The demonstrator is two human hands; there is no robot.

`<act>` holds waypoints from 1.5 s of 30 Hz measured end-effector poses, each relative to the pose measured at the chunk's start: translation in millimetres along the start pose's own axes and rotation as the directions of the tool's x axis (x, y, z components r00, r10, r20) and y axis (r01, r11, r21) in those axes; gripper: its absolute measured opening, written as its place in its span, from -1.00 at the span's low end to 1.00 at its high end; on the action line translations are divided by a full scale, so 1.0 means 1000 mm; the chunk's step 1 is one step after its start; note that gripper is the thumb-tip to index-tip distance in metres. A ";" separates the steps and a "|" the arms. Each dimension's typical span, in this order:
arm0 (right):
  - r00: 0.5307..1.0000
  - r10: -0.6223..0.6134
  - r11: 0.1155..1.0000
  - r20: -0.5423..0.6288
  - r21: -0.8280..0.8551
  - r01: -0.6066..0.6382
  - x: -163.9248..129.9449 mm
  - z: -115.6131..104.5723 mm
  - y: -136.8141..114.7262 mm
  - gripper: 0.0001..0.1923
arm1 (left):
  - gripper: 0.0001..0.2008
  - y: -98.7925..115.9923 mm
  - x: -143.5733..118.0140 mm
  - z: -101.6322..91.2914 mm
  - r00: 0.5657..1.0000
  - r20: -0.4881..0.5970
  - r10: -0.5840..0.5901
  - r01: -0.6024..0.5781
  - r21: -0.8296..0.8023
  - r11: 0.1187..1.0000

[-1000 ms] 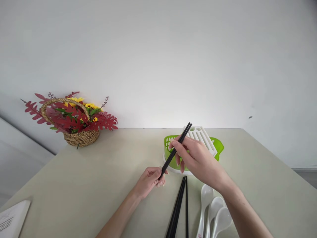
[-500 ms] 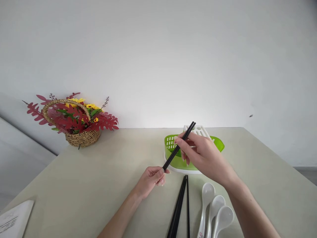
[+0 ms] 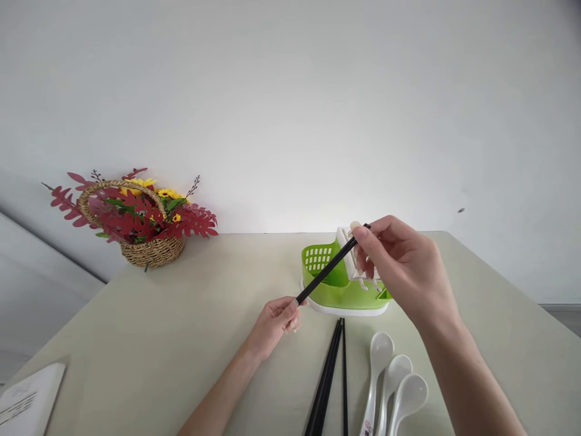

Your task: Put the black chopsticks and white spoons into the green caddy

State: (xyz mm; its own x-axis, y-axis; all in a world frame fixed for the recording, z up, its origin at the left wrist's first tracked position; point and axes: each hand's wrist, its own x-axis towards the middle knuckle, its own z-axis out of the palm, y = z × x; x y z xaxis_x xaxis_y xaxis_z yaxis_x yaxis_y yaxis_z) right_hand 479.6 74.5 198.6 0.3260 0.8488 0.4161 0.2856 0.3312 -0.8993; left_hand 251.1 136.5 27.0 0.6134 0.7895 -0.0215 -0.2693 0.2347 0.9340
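A pair of black chopsticks (image 3: 329,266) slants between my two hands, above the table. My left hand (image 3: 278,324) pinches the lower end. The upper end is between the thumb and fingers of my right hand (image 3: 399,260). Behind them stands a green and white utensil holder (image 3: 349,297), with a grid-walled basket on its left side; my right hand hides part of its right side. Below the hands lie more black chopsticks (image 3: 327,372), several bunched and one slightly apart. Beside these are three white spoons (image 3: 381,351), bowls pointing away from me.
A wicker basket (image 3: 154,251) of red leaves and yellow flowers stands at the back left by the wall. A white object with dark lines (image 3: 34,393) lies at the near left table edge. The table (image 3: 181,339) reaches to the wall.
My right hand has slid up along the chopsticks to their top end, moving right. More of the holder's white slotted part and its hooks now shows. My left hand has barely moved.
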 end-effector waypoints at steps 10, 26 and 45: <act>0.766 -0.338 0.933 -0.548 -0.087 0.349 0.012 -0.025 0.000 -0.72 | -0.38 0.004 0.001 0.001 0.998 -0.068 -0.020 0.015 -0.073 0.997; 0.978 -0.194 0.951 -0.080 -0.261 0.168 0.028 0.000 0.033 -0.66 | -0.49 0.004 0.007 0.003 0.998 -0.041 -0.039 0.037 -0.050 0.998; 0.988 0.042 0.878 0.150 -0.478 0.035 0.097 0.006 0.047 -0.74 | -0.52 0.009 0.002 0.003 0.998 -0.056 -0.040 0.032 -0.134 0.990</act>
State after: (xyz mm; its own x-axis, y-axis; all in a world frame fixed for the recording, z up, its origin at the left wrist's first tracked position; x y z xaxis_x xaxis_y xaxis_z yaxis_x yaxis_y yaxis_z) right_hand 519.3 174.7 196.3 0.1990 0.9143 0.3527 0.6928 0.1233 -0.7105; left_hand 252.3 138.5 36.7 0.5811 0.8100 -0.0785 -0.3467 0.3337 0.8766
